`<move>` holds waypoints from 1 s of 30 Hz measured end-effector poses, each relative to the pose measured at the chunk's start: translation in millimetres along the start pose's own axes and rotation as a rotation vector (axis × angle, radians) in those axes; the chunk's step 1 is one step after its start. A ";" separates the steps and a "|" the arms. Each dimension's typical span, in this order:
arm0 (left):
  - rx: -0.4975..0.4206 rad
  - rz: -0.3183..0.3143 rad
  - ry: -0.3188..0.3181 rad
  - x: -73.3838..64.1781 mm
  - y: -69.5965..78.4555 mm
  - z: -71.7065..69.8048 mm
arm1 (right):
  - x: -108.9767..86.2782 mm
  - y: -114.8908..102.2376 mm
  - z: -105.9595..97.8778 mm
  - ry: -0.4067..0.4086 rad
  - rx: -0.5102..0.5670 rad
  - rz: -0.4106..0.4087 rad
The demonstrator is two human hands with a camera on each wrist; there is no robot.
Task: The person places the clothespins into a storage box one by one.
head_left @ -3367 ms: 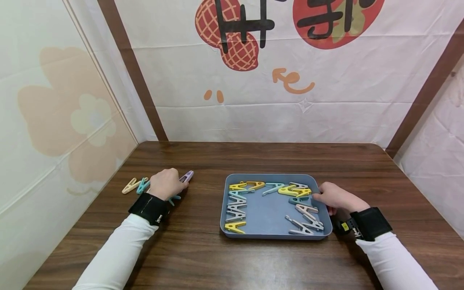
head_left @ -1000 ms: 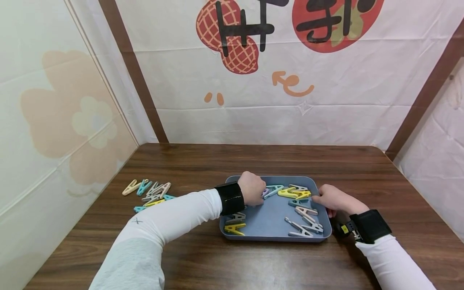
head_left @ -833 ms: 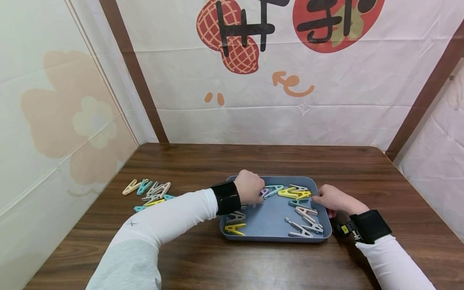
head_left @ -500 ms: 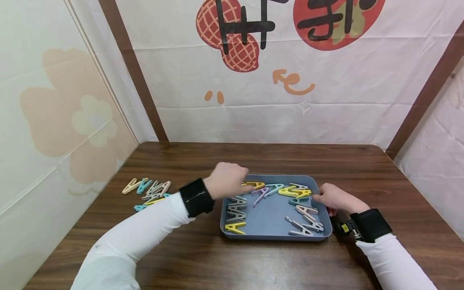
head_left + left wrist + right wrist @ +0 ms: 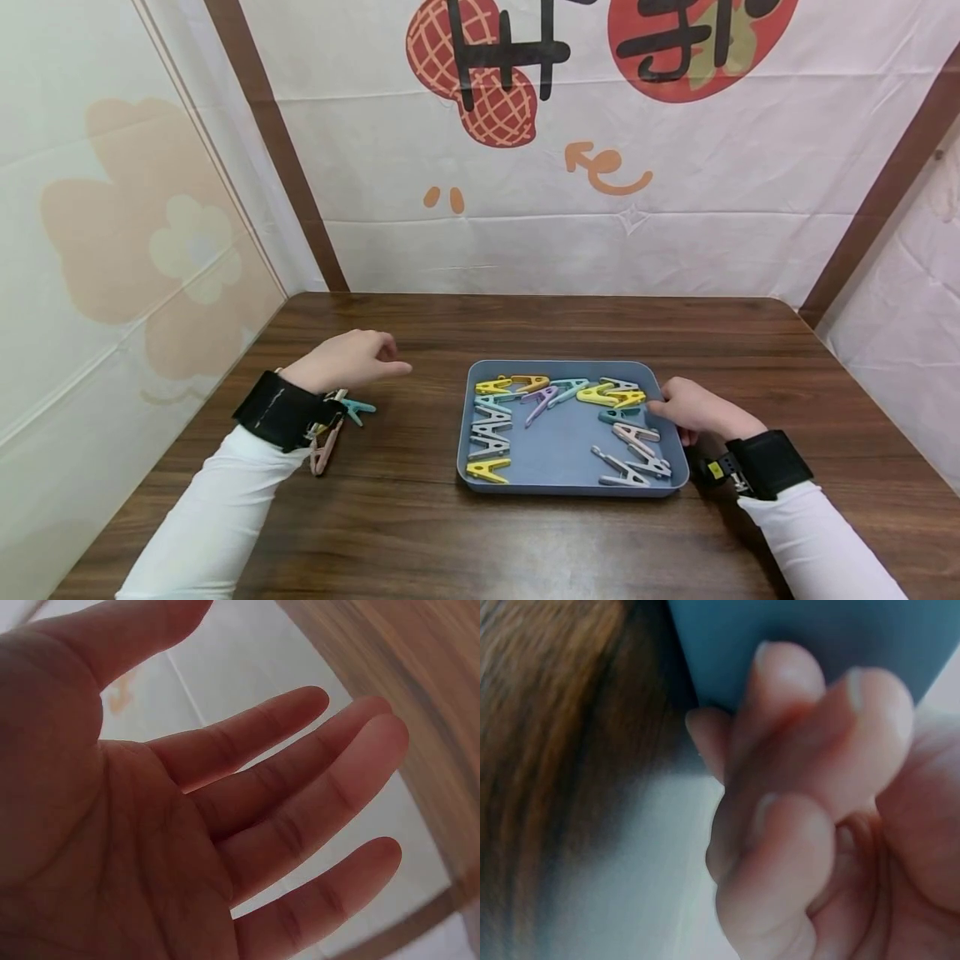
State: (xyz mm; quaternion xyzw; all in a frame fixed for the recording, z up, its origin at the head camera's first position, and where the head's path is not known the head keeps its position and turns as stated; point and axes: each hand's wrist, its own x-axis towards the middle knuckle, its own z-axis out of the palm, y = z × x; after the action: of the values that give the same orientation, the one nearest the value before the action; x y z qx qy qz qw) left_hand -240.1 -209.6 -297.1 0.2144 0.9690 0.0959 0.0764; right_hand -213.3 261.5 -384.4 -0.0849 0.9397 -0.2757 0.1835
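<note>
My left hand [image 5: 345,360] is held over the left side of the table, its fingers loose; in the left wrist view the palm [image 5: 142,832] is bare. Beneath it lie clothespins, mostly hidden: a teal clothespin [image 5: 356,409] and a pinkish clothespin [image 5: 322,457] stick out. My right hand [image 5: 705,410] grips the right edge of a blue-grey tray [image 5: 551,454], thumb at the rim. Its curled fingers [image 5: 802,690] press against the tray's outer wall in the right wrist view. A purple clothespin [image 5: 538,403] lies inside, beside a light-teal clothespin [image 5: 568,392].
Along the tray's left, back and right sides lie several more clothespins, among them a yellow clothespin [image 5: 487,470] and a grey clothespin [image 5: 622,471]. The brown wooden table [image 5: 420,533] meets a printed cloth [image 5: 525,250] behind and a pale panel [image 5: 150,333] at left.
My left hand carried the purple clothespin from the left pile into the tray, let go, and has swung back left over the pile. My right hand has stayed on the tray's edge.
</note>
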 end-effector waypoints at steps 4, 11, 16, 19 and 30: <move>-0.047 -0.003 -0.038 -13.1 -20.1 8.0 | -0.5 -0.2 0.6 0.002 -0.003 0.000; -0.102 0.025 -0.116 -23.1 -42.0 29.4 | -0.6 1.1 1.1 0.006 -0.003 -0.005; -0.103 0.034 -0.133 -22.0 -48.6 42.9 | -0.5 1.9 1.3 0.007 0.002 -0.012; -0.060 0.046 -0.104 -20.5 -50.8 50.2 | 0.5 1.9 1.0 0.009 0.005 -0.014; 0.033 0.052 -0.041 -13.4 -49.6 57.9 | 2.2 2.0 -0.4 0.003 0.000 -0.017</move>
State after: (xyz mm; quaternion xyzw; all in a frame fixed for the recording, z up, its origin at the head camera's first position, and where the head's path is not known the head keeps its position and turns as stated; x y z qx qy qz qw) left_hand -237.0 -250.6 -362.6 0.2426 0.9628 0.0772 0.0904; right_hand -215.6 262.7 -385.9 -0.0924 0.9392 -0.2775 0.1800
